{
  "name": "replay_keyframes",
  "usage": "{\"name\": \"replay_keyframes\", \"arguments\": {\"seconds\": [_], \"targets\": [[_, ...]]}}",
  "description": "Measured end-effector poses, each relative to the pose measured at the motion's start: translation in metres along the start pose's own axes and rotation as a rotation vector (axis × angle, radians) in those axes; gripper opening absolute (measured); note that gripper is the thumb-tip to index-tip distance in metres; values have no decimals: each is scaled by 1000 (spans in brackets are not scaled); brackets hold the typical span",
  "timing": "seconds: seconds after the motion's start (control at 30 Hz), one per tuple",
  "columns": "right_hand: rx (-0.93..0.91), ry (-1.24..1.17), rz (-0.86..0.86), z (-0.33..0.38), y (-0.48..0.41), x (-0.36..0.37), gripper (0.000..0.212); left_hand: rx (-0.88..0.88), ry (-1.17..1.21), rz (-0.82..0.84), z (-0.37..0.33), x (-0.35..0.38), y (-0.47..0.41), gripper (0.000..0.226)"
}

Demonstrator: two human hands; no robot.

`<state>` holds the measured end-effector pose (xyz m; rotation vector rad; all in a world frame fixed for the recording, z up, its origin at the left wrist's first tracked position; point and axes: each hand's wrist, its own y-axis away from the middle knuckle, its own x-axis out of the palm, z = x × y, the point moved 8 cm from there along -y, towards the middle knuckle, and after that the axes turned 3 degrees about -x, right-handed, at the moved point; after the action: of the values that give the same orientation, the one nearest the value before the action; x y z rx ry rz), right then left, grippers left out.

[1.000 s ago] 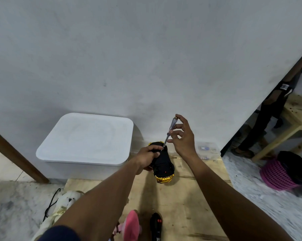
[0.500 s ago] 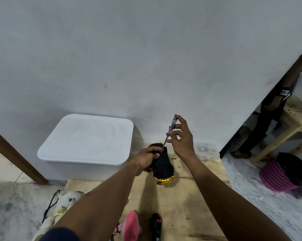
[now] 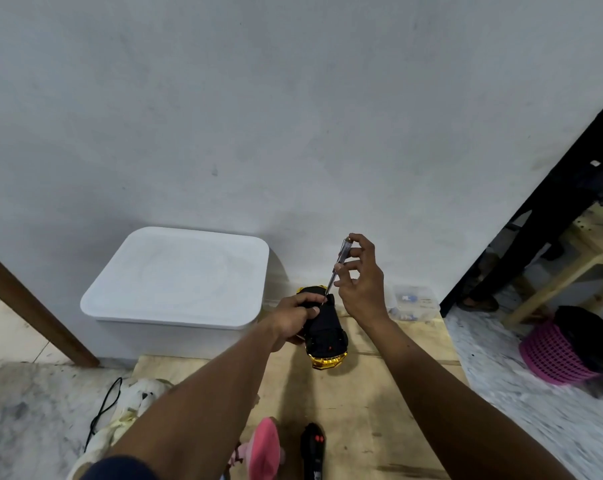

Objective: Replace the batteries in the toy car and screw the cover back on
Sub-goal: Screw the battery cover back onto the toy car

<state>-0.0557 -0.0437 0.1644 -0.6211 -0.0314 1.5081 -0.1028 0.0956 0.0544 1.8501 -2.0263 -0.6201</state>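
Head view: two bare arms reach forward over a wooden board (image 3: 379, 393) lying on the floor.
Car (image 3: 326, 336): upside down on the board, black underside up, gold body showing at its near end, far end close to the wall.
Left hand (image 3: 295, 315): curled round the car's left side, thumb lying across the underside.
Right hand (image 3: 362, 282): above the car's far end, fingertips pinching the screwdriver (image 3: 338, 268) along its clear handle, the fingers bent.
Screwdriver: slanted, handle up and away, tip down on the car's underside, just beside the left thumb.
Bin (image 3: 179, 275): white, lidded, left of the car, against the wall.
Clear box (image 3: 414, 303): right of the car, at the wall; contents too blurred to tell.
Remote (image 3: 312, 448): black with red buttons, well nearer than the car, on the board.
Pink toy (image 3: 263, 445): nearer than the car and slightly left, partly behind the left arm.
Plush (image 3: 137, 400): white, nearer than the car and far to its left, off the board.
Basket (image 3: 553, 355): pink, well right of the car, something dark inside it.
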Motion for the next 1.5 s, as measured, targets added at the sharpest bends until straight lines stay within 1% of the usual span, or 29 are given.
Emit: {"name": "replay_keyframes", "arguments": {"seconds": [0.23,0.37,0.53,0.7,0.77,0.83,0.97,1.07,1.23,1.4,1.5], "targets": [[18,-79,108,3,1,6,63,-14,26,-7,3,-1,0,28],[0,-46,93,6,0,6,57,-15,27,-2,3,0,-1,28],[-2,-123,67,8,-3,3,50,-22,8,2,5,0,-1,30],[-33,-78,60,17,-5,1,43,-23,4,-2,4,-1,1,30],[-50,-102,59,18,-5,0,38,-24,12,-3,3,-1,1,29],[-30,-135,62,17,-6,0,36,-25,22,-4,3,-3,1,28],[-35,-92,51,19,-7,0,44,-23,32,-12,2,-4,0,27],[-51,-57,83,21,-3,3,52,-7,28,-17,-1,-3,-1,27],[-79,-85,90,18,-3,1,55,-4,34,-20,-4,-5,-2,30],[-113,-45,70,19,-7,0,47,-10,38,-28,-2,-6,-3,30],[-132,-82,75,21,-8,0,39,-15,41,-26,0,-7,-2,30]]}}
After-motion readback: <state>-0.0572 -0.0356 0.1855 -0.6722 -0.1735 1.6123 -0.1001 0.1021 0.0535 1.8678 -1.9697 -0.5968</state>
